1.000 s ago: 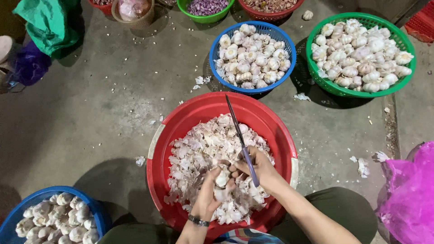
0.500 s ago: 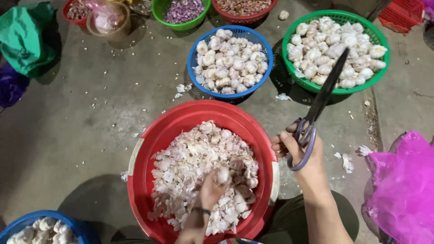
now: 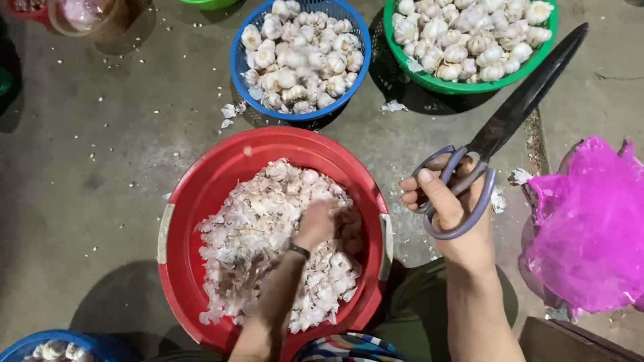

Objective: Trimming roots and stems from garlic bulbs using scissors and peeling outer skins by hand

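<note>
The scissors (image 3: 500,127) sit in the right hand (image 3: 451,208), fingers threaded through the grey loop handles and clamped on them, the dark blades closed into one long bar. That bar runs from the hand up toward about 1 o'clock, its tip ending just short of the green basket (image 3: 429,79) of garlic bulbs. The hand is held off the right rim of the red basin (image 3: 201,194), over bare concrete floor (image 3: 100,147).

The left hand (image 3: 314,224) is down in the red basin, at about 9 o'clock from the scissors hand, buried among the garlic skins and trimmings (image 3: 255,234) that fill it (blur hides the fingers, so I cannot tell whether they are curled on a piece or spread flat). A dark band circles that wrist. The two hands are apart, with the basin's right rim between them; the left is the one touching the pile, and the scissors' long axis points away from it.

At 12 o'clock from the basin stands a blue basket (image 3: 236,67) of bulbs. A pink plastic bag (image 3: 590,228) bulges at 3 o'clock, and another blue basket's (image 3: 74,338) rim shows at 7 o'clock.
</note>
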